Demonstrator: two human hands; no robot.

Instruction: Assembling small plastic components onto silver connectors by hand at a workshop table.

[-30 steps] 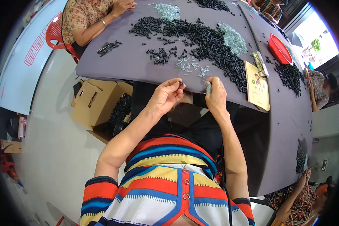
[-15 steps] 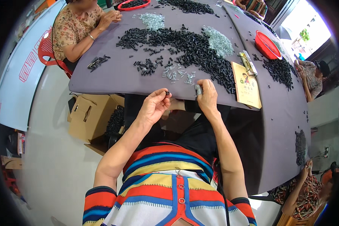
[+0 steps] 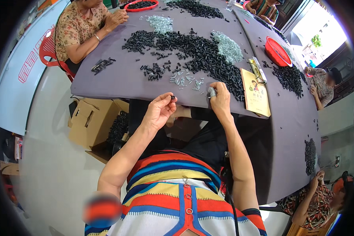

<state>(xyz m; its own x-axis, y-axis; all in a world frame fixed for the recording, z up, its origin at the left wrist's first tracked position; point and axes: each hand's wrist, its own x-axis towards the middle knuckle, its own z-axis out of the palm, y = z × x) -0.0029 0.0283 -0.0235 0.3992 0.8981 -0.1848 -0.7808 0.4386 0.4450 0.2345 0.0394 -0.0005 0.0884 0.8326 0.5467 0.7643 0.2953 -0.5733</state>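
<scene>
Left hand raised just off the near table edge, palm turned up toward the camera, thumb and forefinger pinched on a small black part. Part held at the fingertips, at the hand's upper right, over the gap just short of the table. Too small to read its long axis or which way it points.

Right hand resting on the table edge, well apart from the left, fingers curled around a silvery metal piece. Piece poking out of the fist on the thumb side, long axis running roughly away from the body, tip toward the table centre.

Just beyond both hands, scattered on the grey cloth: a loose cluster of silver bits, then a small black cluster to its left. Farther out, a big black heap sweeping from the middle round to the right, near the right hand. Pale metal pile beside that heap. Tan booklet lying right of the right hand, overhanging the edge. Red basin farther right.

Under the table on the left, an open carton. Across the table at upper left, another person seated on a red chair, hands together at the far edge.
</scene>
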